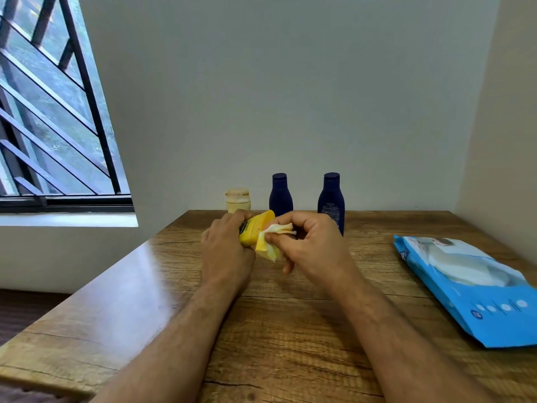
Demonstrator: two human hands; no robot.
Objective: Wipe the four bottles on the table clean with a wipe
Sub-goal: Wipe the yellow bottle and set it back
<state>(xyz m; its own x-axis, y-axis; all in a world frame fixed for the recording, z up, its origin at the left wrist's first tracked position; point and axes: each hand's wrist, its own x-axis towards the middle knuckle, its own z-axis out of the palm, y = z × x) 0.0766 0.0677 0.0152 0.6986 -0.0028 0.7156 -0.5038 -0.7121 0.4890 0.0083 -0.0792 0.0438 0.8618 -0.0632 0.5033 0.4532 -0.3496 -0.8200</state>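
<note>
Left hand (pixel 225 248): grip clamped around a yellow bottle (pixel 255 230), held tilted above the table (pixel 290 330) near its middle. Right hand (pixel 311 242): grip closed on a white wipe (pixel 274 238), which is pressed against the bottle's yellow cap end. Along the far edge, by the wall, stand a cream jar (pixel 237 199) and two dark blue bottles (pixel 280 194) (pixel 331 199), all upright and apart from each other. A blue wipe pack (pixel 470 289) lies flat on the table's right side, well apart from both hands.
</note>
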